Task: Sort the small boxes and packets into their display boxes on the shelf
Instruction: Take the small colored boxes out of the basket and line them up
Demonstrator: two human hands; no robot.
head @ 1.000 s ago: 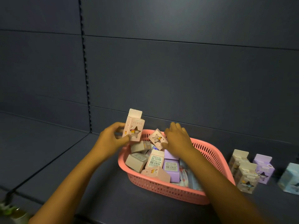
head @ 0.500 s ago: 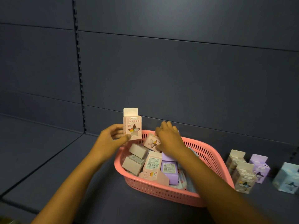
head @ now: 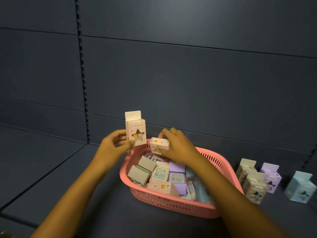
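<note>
Picking step: we pull pink boxes out of the pink basket (head: 173,201) on the shelf (head: 51,169). Left hand (head: 113,148) pinches one upright pink box (head: 135,129) just left of the basket's far rim. Right hand (head: 178,146) curls over the rim, fingers gripping a second pink box (head: 159,145), tilted. Next, we judge, both go to a spot on the shelf; other boxes (head: 257,182) stand right of the basket.

Place: a shop aisle, I'd say.
Evidence: dark shelving (head: 51,169) with slotted upright (head: 83,83); boxed goods (head: 253,186) faced up beside my pink basket (head: 171,201).
</note>
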